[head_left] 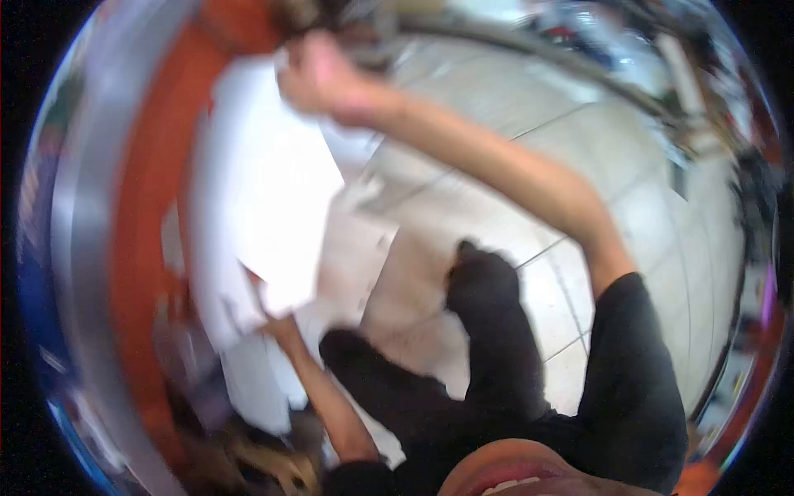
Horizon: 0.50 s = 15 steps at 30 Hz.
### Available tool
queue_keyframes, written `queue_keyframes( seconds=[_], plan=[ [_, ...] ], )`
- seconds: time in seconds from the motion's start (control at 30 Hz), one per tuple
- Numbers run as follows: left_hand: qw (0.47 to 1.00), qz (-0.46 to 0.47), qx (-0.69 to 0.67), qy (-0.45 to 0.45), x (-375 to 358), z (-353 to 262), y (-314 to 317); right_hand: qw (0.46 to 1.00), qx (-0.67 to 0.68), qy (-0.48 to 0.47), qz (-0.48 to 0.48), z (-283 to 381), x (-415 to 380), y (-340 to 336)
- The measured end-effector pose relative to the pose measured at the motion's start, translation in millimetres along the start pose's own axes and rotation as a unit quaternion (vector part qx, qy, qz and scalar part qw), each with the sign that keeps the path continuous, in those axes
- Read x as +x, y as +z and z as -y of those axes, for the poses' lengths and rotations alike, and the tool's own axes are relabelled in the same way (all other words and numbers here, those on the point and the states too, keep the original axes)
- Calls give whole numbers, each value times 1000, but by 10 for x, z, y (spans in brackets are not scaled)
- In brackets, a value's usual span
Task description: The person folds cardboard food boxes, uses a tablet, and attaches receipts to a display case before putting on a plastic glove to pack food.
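Observation:
A large bright white sheet slants across the left of the head view, beside an orange-red edge. My right hand is closed on the sheet's upper corner, with the arm stretched across from the right. Lower down, my left hand touches the sheet's bottom edge; its fingers are small and smeared by motion, so its grip cannot be made out. More pale sheets hang or lie below the left hand.
An orange-red band with a grey metal rim curves down the left side. My dark-clothed legs are over the tiled floor. A long bar and blurred clutter lie at the top right.

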State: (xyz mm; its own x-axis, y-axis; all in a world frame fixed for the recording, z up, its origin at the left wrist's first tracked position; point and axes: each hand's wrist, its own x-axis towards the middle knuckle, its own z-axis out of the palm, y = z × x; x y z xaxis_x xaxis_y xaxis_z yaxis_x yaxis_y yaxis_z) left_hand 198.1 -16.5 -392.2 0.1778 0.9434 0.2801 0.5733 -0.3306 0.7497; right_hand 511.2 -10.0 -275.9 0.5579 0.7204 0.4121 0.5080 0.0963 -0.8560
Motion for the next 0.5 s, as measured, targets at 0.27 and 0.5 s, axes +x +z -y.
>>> queue_keyframes(
  seconds=[0.27,0.5],
  plan=[
    [930,-15,-168,328,-492,-3398,-267,969,-46,157,-183,763,-1575,-3692],
    [779,339,-53,524,-717,-5576,-963,790,72,372,-482,2421,-3323,-4739]
  ],
)
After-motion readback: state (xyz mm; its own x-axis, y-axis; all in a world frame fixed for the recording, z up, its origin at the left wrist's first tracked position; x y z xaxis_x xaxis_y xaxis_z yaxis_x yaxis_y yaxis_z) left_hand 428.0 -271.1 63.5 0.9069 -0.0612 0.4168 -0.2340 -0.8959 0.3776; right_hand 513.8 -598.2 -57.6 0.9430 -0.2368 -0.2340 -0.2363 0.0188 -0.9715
